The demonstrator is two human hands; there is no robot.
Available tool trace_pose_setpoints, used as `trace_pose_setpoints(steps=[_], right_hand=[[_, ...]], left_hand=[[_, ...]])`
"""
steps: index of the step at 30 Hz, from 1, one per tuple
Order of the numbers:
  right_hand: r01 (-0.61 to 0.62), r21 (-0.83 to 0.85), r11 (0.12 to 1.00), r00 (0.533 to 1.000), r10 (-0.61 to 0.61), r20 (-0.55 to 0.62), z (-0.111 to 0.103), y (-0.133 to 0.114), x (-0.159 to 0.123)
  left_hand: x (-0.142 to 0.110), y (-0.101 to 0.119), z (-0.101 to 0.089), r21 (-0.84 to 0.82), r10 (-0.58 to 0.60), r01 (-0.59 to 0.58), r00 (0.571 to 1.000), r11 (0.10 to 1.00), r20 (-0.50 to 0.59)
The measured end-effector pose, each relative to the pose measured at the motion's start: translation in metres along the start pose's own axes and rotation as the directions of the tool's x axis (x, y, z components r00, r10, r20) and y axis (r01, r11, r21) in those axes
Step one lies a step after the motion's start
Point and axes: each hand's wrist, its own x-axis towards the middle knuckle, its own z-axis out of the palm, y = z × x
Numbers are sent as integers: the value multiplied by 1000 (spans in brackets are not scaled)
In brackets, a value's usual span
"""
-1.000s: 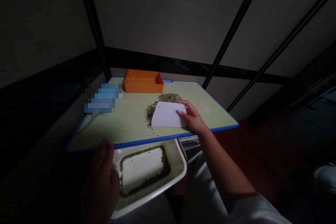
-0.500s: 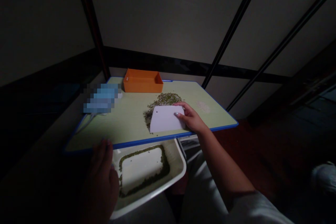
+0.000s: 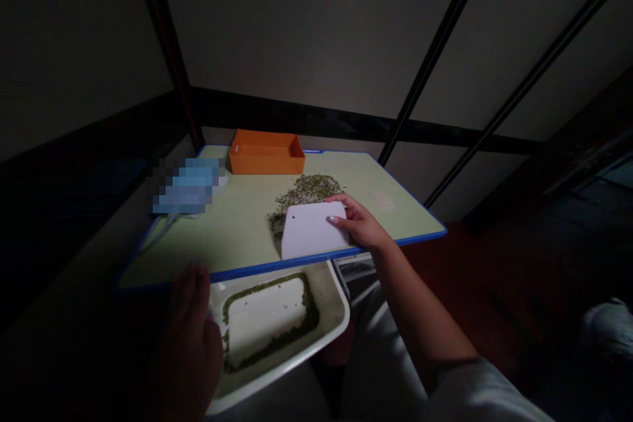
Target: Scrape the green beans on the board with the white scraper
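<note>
My right hand grips a white plastic dough scraper by its right end, thumb on the near face. The scraper stands tilted on the pale green tabletop, its lower edge at the blue front rim. Small dark green bits, like dried seeds or husks, lie spread behind and left of it. Below the table edge is a white plastic tub, with more green bits gathered along the edges of its floor. My left hand, in deep shadow, holds the tub's left side.
An orange open box stands at the table's back. Left of it lies a blurred-out light blue item with a pale strap. A small patch of pale grains is on the right. A panelled wall rises behind.
The scraper has come slightly toward me, and its lower edge now reaches the table's front rim. My left hand keeps its place on the tub.
</note>
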Motion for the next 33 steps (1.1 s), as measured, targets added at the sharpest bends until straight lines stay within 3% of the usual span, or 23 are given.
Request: trace_pose_setpoints(steps=[4,7,12,16,19,29,33], right_hand=[[-5,9,1000,999,5,-35,0,-1,-2],[15,-12,1000,990,-17,-143,0,-1,-2],[58,-63,996,936,-76,-344,-2,3,-1],[71,-138,988,892,-125,-434,-5,7,1],[64,-186,980,881,-143,-451,-6,9,1],[50,-121,991,914,-95,-394,-3,7,1],[80,-145,986,912,-131,-389,-5,8,0]], left_hand=[[2,1,-1,0,11,-11,1000,1000,-10],[4,2,-1,5,21,-21,1000,1000,-11],[3,4,-3,11,14,-13,1000,1000,-11],[3,4,-4,25,17,-16,1000,1000,-10],[3,5,-5,10,26,-26,1000,1000,-4],[2,2,-2,5,2,-2,1000,1000,-9],[2,1,-1,-15,1,-1,1000,1000,0]])
